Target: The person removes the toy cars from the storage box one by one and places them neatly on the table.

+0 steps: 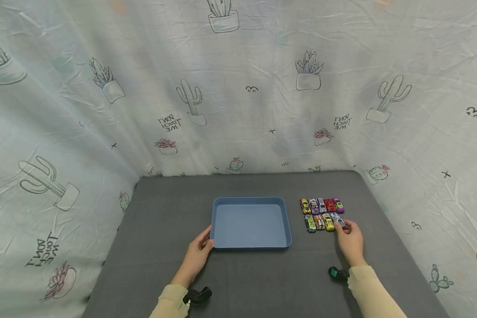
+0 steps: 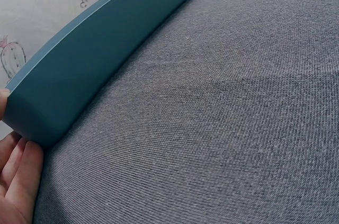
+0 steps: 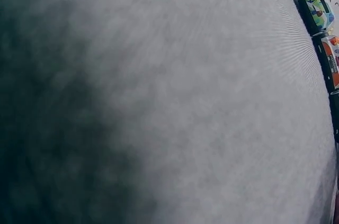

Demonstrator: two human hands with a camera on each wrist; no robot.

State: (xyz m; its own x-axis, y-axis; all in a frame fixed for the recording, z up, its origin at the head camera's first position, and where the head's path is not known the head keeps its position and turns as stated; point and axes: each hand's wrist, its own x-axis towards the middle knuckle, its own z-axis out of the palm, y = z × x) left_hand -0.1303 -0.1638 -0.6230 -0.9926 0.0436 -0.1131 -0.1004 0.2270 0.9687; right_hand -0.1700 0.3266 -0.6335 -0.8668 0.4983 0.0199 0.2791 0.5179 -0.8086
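Observation:
A shallow blue tray [image 1: 251, 223] lies on the grey table, and my left hand [image 1: 198, 252] grips its near left corner. In the left wrist view the thumb is at the rim of the tray [image 2: 100, 38], with the other fingers [image 2: 26, 176] low against its outer side. To the right, small toy cars stand in two rows. My right hand [image 1: 350, 240] holds a silver-grey toy car [image 1: 337, 219] between thumb and fingers, at the right end of the nearer row. Beside it are a yellow car [image 1: 328, 222], an orange-and-white car [image 1: 319, 221] and a green car [image 1: 310, 223].
Behind them runs the far row, with a yellow-and-black car [image 1: 305, 206], a red car [image 1: 330, 205] and a purple-and-green car [image 1: 338, 205] among it. A white curtain [image 1: 258, 110] printed with cacti hangs around the grey table [image 1: 250, 282].

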